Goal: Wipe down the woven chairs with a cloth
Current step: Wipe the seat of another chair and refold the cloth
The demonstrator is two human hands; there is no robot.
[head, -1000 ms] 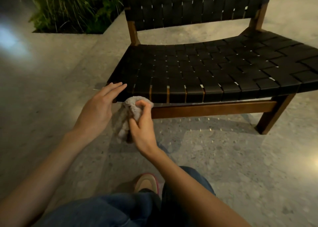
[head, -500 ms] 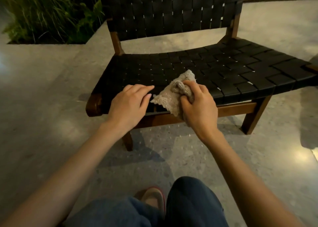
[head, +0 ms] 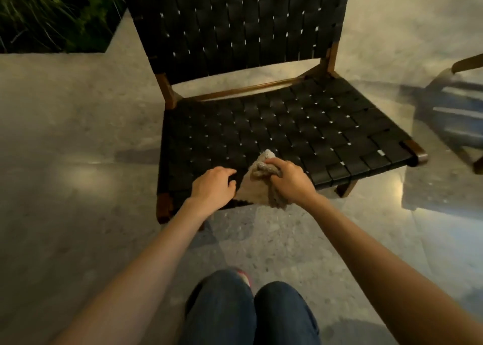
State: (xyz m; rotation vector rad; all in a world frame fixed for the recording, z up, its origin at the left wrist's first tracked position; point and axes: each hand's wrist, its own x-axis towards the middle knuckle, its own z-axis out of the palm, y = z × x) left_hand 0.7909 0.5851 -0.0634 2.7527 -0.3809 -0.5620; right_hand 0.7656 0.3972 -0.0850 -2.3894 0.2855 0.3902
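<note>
The cloth (head: 254,188) is gripped by the right hand (head: 290,180), the fingers being clenched around its bunched upper part. It is laid on the front edge of the woven chair (head: 300,125) seat, one corner hanging over that edge. The left hand (head: 213,185) is rested on the seat just beside the cloth, fingers loosely bent, nothing grasped. A second chair (head: 454,109) is partly seen to the right.

Black basket-weave chair (head: 287,125) on brown frame — beige-grey cloth (head: 254,188), speckled grey floor (head: 65,240)
</note>
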